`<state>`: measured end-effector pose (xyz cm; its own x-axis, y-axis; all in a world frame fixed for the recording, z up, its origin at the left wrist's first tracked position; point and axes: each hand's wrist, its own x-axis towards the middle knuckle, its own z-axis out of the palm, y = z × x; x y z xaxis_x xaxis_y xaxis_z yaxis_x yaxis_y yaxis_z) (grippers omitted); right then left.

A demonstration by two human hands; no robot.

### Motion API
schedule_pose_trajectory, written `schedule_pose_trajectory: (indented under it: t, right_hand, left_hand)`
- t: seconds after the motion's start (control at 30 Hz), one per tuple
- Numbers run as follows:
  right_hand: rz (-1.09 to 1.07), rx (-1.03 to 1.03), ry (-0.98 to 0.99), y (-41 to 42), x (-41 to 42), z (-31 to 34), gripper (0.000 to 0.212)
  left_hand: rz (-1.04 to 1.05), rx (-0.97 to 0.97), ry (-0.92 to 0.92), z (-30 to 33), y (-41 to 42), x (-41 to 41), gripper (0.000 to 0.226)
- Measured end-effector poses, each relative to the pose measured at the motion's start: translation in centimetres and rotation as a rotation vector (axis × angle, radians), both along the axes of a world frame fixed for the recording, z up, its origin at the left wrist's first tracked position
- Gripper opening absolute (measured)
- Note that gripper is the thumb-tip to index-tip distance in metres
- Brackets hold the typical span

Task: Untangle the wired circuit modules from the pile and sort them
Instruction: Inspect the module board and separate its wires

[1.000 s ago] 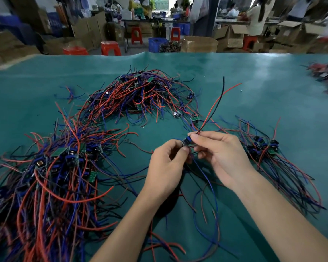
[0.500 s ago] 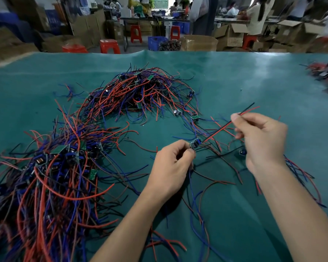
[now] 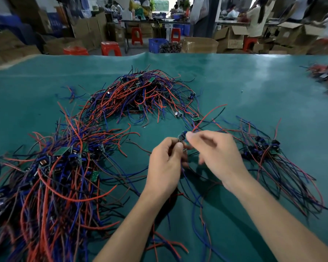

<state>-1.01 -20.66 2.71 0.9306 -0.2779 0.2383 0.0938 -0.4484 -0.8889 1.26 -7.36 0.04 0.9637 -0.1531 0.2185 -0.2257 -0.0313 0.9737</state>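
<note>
— Hands first: where are they?

— Both meet just right of the frame's centre, above the green desk. The left hand has its fingers curled, thumb and forefinger pinching a small blue module from below. The right hand comes in from the right, its thumb and forefinger tip touching the same module at the top. It looks like a pinch, though motion blur softens the fingertips.

— And the wires on that module?

— A red wire and a black wire rise from it toward the upper right. Blue and dark leads hang down between the wrists onto the desk.

— Where is the tangle?

— A large pile fills the lower left of the frame, red, blue and black wires with green boards mixed in. A second heap sits above centre. A smaller bundle lies just right of the right hand, its modules grouped and its wires fanning toward the lower right.

— Anything else on the desk?

— Another small heap at the right edge, blurred. Beyond the desk, cardboard boxes and red stools.
</note>
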Motion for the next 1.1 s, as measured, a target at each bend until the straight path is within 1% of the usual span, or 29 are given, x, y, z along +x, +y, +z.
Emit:
schedule_pose_trajectory:
  t: [0.07, 0.13, 0.2, 0.27, 0.43, 0.5, 0.57, 0.63, 0.7, 0.73, 0.8, 0.83, 0.87, 0.9, 0.93, 0.97, 1.03, 1.07, 1.1]
  right_hand:
    - [0.019, 0.157, -0.044, 0.4, 0.0, -0.1, 0.015]
    - [0.009, 0.224, -0.067, 0.3, 0.1, -0.4, 0.005]
    - [0.015, 0.184, -0.091, 0.3, 0.2, -0.5, 0.006]
    - [-0.026, 0.139, -0.154, 0.1, 0.3, -0.2, 0.008]
    - [-0.258, 0.324, -0.361, -1.9, 0.5, 1.9, 0.009]
    - [-0.355, 0.4, -0.445, -2.7, 0.3, 3.6, 0.014]
    - [-0.409, 0.431, -0.518, -2.5, -0.1, 5.7, 0.015]
    - [-0.376, 0.46, -0.586, -1.1, -0.5, 8.1, 0.012]
    - [-0.251, 0.441, -0.577, 1.3, -0.3, 10.3, 0.011]
    - [-0.168, 0.387, -0.518, 2.9, 0.0, 11.1, 0.012]
    - [0.043, 0.201, -0.334, 6.5, 1.0, 12.1, 0.018]
    - [0.161, 0.101, -0.236, 8.3, 1.7, 12.2, 0.023]
    - [0.265, 0.017, -0.147, 9.9, 2.4, 12.2, 0.029]
    - [0.336, -0.076, -0.079, 10.9, 3.2, 12.0, 0.035]
    - [0.364, -0.197, -0.041, 11.3, 4.1, 11.6, 0.037]
    - [0.342, -0.327, -0.039, 11.0, 5.3, 11.1, 0.032]
    - [0.195, -0.553, -0.023, 8.4, 7.5, 9.8, 0.013]
    - [0.115, -0.635, 0.029, 6.6, 8.4, 9.1, 0.017]
    - [0.051, -0.714, 0.095, 4.6, 9.1, 8.2, 0.026]
  left_hand:
    - [-0.026, 0.066, -0.043, 0.0, 0.0, -0.1, 0.021]
    - [-0.05, 0.111, -0.048, 0.1, 0.0, -0.2, 0.023]
    - [-0.069, 0.139, -0.049, 0.1, 0.1, -0.2, 0.026]
    - [-0.086, 0.169, -0.072, 0.2, 0.1, -0.3, 0.026]
    - [-0.131, 0.216, -0.107, 0.3, 0.0, -0.6, 0.022]
    - [-0.149, 0.217, -0.116, 0.5, -0.1, -0.9, 0.02]
    - [-0.138, 0.212, -0.11, 0.5, 0.0, -0.8, 0.02]
    - [-0.11, 0.234, -0.098, 0.3, 0.1, -0.7, 0.019]
    - [-0.096, 0.26, -0.086, 0.3, 0.1, -0.7, 0.02]
    - [-0.091, 0.263, -0.082, 0.3, 0.0, -0.8, 0.021]
    - [-0.07, 0.252, -0.082, 0.5, 0.0, -0.9, 0.03]
    - [-0.068, 0.244, -0.093, 0.4, 0.1, -0.8, 0.029]
    - [-0.076, 0.242, -0.11, 0.4, 0.2, -0.8, 0.022]
    - [-0.091, 0.238, -0.124, 0.4, 0.2, -0.7, 0.018]
    - [-0.098, 0.237, -0.122, 0.3, 0.3, -0.6, 0.017]
    - [-0.094, 0.235, -0.112, 0.2, 0.3, -0.5, 0.016]
    - [-0.078, 0.235, -0.078, 0.3, 0.1, -0.7, 0.022]
    - [-0.077, 0.234, -0.065, 0.4, 0.0, -0.7, 0.019]
    - [-0.079, 0.234, -0.056, 0.5, 0.0, -0.7, 0.019]
